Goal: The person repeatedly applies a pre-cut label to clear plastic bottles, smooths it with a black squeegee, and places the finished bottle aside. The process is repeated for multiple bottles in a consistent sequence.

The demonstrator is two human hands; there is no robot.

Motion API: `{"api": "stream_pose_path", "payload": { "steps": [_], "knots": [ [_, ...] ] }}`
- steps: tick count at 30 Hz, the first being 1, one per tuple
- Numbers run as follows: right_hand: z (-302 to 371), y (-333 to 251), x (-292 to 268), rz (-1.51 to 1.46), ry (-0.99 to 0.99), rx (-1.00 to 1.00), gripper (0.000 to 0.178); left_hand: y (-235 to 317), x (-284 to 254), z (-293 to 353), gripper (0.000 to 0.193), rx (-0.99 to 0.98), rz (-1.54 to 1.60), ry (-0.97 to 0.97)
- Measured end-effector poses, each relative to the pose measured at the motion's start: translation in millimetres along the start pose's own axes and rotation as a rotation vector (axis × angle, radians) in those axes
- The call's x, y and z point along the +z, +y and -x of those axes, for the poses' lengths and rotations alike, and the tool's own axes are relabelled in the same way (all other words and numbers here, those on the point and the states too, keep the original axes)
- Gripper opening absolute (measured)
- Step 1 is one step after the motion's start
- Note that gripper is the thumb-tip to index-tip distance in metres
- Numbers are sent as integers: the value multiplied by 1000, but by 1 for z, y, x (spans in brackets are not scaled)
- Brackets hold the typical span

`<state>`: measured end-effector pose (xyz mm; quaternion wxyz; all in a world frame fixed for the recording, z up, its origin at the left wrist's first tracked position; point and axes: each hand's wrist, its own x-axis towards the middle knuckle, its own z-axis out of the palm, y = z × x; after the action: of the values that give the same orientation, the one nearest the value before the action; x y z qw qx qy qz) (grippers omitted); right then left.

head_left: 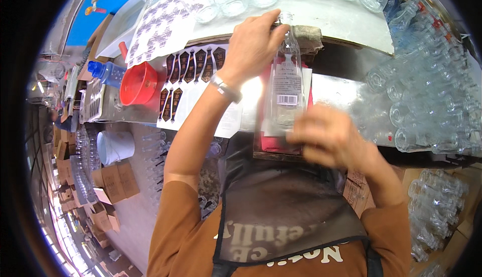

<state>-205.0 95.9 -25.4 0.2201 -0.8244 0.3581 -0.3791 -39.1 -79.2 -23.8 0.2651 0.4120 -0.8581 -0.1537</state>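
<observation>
A clear glass bottle [286,111] lies on its back in front of me, its neck pointing away and a printed label with a barcode on its upper side. My left hand [253,46] is closed around the neck, thumb and fingers on either side. Under the bottle is a pink-red pad [276,144] in a dark shallow frame. Close to the bottle's base, on the right, my right hand [331,136] is smeared by motion. Whether its fingers touch the glass or hold anything cannot be made out. A sheet of dark, pointed labels [193,66] lies beneath my left forearm.
A red plastic pail [139,87] and a blue-capped plastic bottle [106,72] are at the left. Another printed sheet [163,26] hangs over the white shelf [341,28], where clear glasses or bottles stand. Many glass bottles [427,103] lie stacked at right. Cardboard boxes [115,181] sit on the floor.
</observation>
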Motion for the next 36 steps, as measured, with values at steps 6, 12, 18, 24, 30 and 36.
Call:
{"api": "stream_pose_path", "payload": {
  "steps": [6,12,18,24,30,36],
  "knots": [
    [38,-14,-13,-342,58,297,25,13,5,-2,60,-153,187,119],
    [45,0,-3,-589,395,312,23,19,-79,101,47,-150,1058,285],
    [18,31,7,-607,404,282,26,-13,-175,270,36,-424,654,724],
    [-9,56,-12,-643,419,359,30,-105,-95,425,32,-903,194,763],
    [-11,59,-9,-507,464,542,27,-250,23,570,36,-1345,-122,573],
    [-12,51,-24,-576,474,665,23,-320,79,623,39,-1471,-188,648]
  ]
}}
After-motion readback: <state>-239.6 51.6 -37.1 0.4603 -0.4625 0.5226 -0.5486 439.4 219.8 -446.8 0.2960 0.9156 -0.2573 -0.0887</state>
